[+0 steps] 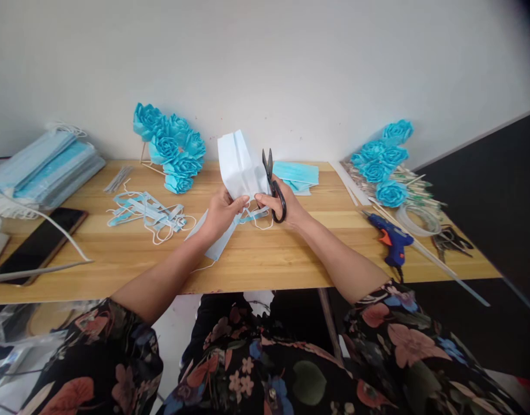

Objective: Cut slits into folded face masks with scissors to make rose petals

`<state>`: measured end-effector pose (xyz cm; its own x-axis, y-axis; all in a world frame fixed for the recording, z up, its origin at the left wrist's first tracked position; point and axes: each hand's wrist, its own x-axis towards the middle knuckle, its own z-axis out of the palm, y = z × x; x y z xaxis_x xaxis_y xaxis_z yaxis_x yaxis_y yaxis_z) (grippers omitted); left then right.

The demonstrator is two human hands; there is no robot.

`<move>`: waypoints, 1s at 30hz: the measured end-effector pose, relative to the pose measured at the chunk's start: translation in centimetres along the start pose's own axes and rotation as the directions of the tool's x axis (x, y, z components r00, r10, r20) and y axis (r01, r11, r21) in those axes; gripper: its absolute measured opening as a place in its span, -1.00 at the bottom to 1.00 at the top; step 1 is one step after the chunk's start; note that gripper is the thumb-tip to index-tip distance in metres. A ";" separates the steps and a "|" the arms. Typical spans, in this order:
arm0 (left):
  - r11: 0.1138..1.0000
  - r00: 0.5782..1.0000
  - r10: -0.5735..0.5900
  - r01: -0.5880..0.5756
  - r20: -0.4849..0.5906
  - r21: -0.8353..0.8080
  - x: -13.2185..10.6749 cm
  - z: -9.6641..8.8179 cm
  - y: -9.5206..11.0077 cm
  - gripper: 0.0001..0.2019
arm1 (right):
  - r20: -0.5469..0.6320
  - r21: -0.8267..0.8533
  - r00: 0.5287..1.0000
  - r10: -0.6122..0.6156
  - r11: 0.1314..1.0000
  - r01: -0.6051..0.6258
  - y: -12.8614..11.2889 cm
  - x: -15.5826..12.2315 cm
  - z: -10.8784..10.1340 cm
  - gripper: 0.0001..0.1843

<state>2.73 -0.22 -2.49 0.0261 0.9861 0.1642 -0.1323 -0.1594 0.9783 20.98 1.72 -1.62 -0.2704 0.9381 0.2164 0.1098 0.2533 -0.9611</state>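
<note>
My left hand (221, 212) pinches the lower edge of a pale blue face mask (239, 167), which stands upright over the wooden table (265, 259). My right hand (286, 204) grips black scissors (273, 184), blades pointing up beside the mask's right edge. Its fingertips also touch the mask. A cut strip and ear loops (254, 218) hang below both hands.
A stack of masks (44, 167) and a phone (42, 242) lie at the left. Cut strips (147, 213) lie left of centre. Blue paper roses (172, 147) lean on the wall; more roses (383, 161), sticks and a blue glue gun (390, 236) are at the right.
</note>
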 end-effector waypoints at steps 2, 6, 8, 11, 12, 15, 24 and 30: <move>1.000 1.000 0.001 -0.001 0.016 -0.007 0.1 -0.1 0.0 -0.61 | 0.007 -0.036 1.000 -0.019 0.999 0.019 0.3 0.1 -0.1 -0.54; 1.000 0.998 0.026 -0.025 0.052 -0.011 0.2 -0.4 0.0 -0.57 | 0.010 -0.102 0.998 -0.066 0.993 0.067 0.5 0.4 -0.5 -0.56; 0.999 0.997 0.052 -0.050 0.061 -0.021 0.3 -0.5 0.2 -0.57 | 0.011 -0.124 0.996 -0.092 0.988 0.092 0.3 0.4 -0.8 -0.57; 0.997 0.994 0.068 -0.064 0.081 -0.042 0.3 -0.5 0.6 -0.55 | 0.015 -0.139 0.994 -0.113 0.984 0.114 -0.5 0.4 -1.1 -0.54; 0.997 0.994 0.063 -0.059 0.086 -0.046 0.3 -0.5 0.8 -0.54 | 0.016 -0.141 0.993 -0.116 0.983 0.117 -0.7 0.4 -1.2 -0.52; 0.998 0.995 0.041 -0.036 0.096 -0.056 0.4 -0.5 0.9 -0.54 | 0.022 -0.146 0.994 -0.111 0.983 0.113 -1.3 0.3 -1.2 -0.52; 0.998 0.984 0.017 -0.005 0.180 -0.067 0.3 -1.1 0.3 -0.56 | 0.074 -0.092 0.996 -0.059 0.994 0.065 -1.7 0.2 -1.4 -0.61; 0.998 0.988 -0.058 0.053 0.147 0.036 -0.1 -1.0 0.2 -0.54 | 0.085 -0.070 0.996 -0.025 0.997 0.030 -1.3 0.1 -0.5 -0.55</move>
<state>1.73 -0.32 -2.42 0.1786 0.9760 0.1243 -0.0946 -0.1087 0.9896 21.33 1.59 -0.24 -0.3529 0.9083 0.2246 0.1681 0.2977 -0.9397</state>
